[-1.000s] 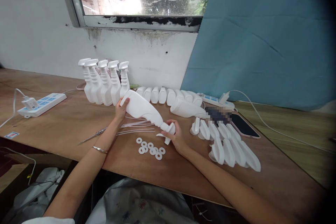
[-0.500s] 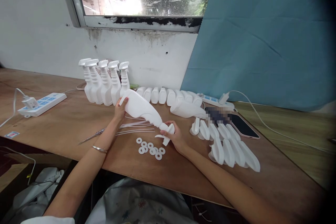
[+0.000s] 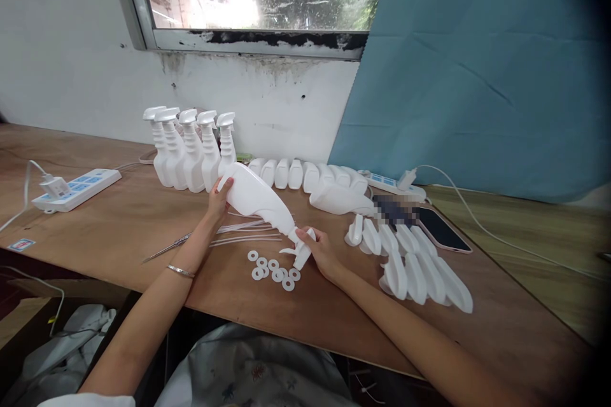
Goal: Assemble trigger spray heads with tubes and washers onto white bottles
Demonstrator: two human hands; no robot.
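A white spray bottle [image 3: 255, 194] is held tilted above the table, its base up to the left and its neck down to the right. My left hand [image 3: 220, 196] is closed around the base end. At the neck, my right hand [image 3: 321, 249] grips the white trigger sprayer head [image 3: 303, 249], whose trigger points left. Below the sprayer head lie several white ring washers [image 3: 273, 270]. Thin white tubes [image 3: 245, 227] rest on the table behind my left wrist. A pointed metal tool [image 3: 167, 247] lies left of my left forearm.
Several finished-looking spray bottles [image 3: 192, 152] stand upright at the back left. White bottles [image 3: 334, 196] lie in a row behind my hands. Curved white covers [image 3: 415, 273] are laid out at right, near a phone [image 3: 443, 229]. Power strips [image 3: 79, 189] sit on both sides.
My right hand has shifted its grip on the sprayer head, which has turned slightly at the bottle neck. The left hand and bottle stay nearly still.
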